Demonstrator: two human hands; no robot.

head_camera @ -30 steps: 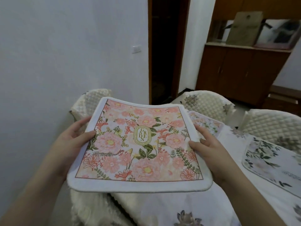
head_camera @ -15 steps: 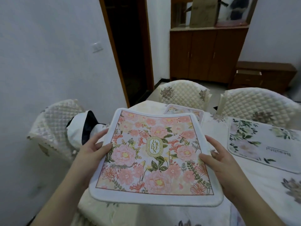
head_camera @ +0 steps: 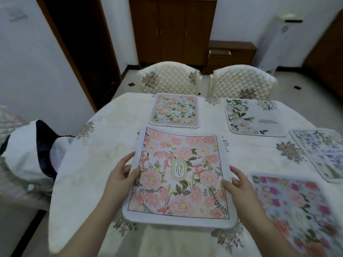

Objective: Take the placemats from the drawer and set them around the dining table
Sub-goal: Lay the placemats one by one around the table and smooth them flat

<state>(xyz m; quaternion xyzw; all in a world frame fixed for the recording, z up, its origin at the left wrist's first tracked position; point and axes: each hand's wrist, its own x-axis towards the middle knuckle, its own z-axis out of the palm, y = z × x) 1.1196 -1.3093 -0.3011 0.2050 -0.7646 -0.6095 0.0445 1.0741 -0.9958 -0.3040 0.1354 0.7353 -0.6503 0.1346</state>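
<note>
Four placemats already lie on the worktop (head_camera: 104,138): a peach one (head_camera: 175,110) and a green-leaf one (head_camera: 252,117) at the far edge, a blue one (head_camera: 323,153) and a bright pink one (head_camera: 297,206) to the right. A fifth, the pink "GARDEN" placemat (head_camera: 178,175), is held over the near edge. Left hand (head_camera: 120,179) pinches its left border, right hand (head_camera: 239,188) its right border; each grip is narrow, thumb on top. Long axis runs away from the person. Judgement: both hands equally near; the empty spot lies straight below, so lowering flat should suffice.
</note>
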